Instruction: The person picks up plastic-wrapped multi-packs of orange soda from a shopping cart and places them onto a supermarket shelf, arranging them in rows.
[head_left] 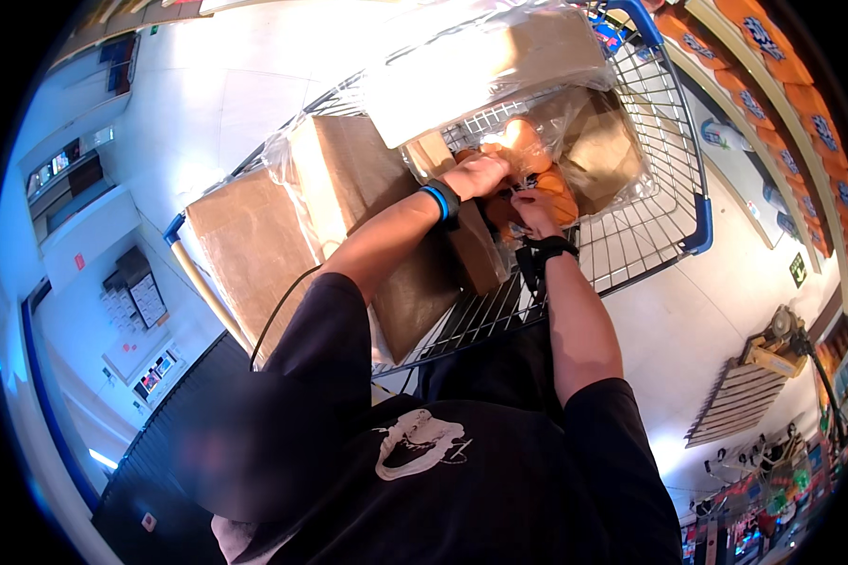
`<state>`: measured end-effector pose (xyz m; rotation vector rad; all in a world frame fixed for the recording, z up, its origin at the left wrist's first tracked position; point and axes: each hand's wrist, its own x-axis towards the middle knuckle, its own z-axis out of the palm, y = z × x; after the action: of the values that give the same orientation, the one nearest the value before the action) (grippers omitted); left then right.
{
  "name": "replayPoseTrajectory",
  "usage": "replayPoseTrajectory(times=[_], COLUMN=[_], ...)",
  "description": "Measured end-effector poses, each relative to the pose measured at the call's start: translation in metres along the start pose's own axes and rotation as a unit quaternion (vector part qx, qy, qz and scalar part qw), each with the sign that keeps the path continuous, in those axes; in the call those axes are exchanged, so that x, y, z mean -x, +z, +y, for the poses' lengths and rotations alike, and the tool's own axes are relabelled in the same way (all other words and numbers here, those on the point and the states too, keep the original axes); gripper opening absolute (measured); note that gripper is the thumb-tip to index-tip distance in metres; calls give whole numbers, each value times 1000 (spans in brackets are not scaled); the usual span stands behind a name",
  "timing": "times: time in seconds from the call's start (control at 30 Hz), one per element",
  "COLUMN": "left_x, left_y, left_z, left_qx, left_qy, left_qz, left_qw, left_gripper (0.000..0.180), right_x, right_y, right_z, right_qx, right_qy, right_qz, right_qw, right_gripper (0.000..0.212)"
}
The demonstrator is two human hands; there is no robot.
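Observation:
Both my hands reach into a wire shopping cart with blue corner pieces. My left hand is closed, its fingers curled at the edge of an orange plastic package with dark markings. My right hand sits just nearer to me, its fingers pinched at the same package. What lies right between the fingertips is too small to make out. Beyond my hands is a rounded orange item under crinkled clear plastic. A narrow brown carton stands beside my left wrist.
Large plastic-wrapped cartons fill the cart's left side, and a long pale box lies across its far side. A brown carton is at the right. Shelves with orange packages line the right; a slatted wooden piece stands on the floor.

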<state>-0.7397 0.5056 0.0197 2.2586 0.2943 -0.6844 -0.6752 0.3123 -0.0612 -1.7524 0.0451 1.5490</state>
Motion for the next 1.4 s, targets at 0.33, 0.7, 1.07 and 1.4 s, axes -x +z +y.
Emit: replayPoseTrajectory(times=[0.33, 0.7, 1.07, 1.4], left_x=[-7, -23, -23, -7], left_y=[-10, 8, 12, -7], left_z=[10, -13, 11, 11], left_qx=[21, 21, -1, 52], left_qy=[-75, -2, -63, -16], left_qz=[-2, 22, 74, 4], left_qw=[997, 1000, 995, 999], left_gripper=[30, 30, 21, 35], right_x=[1, -5, 4, 1], right_y=[-10, -3, 0, 5], right_z=[-12, 9, 8, 18], right_qx=[168, 160, 294, 85], right_qy=[-4, -111, -122, -158], right_qz=[-28, 46, 20, 60], right_qw=[985, 980, 948, 982], right_gripper=[19, 23, 16, 14])
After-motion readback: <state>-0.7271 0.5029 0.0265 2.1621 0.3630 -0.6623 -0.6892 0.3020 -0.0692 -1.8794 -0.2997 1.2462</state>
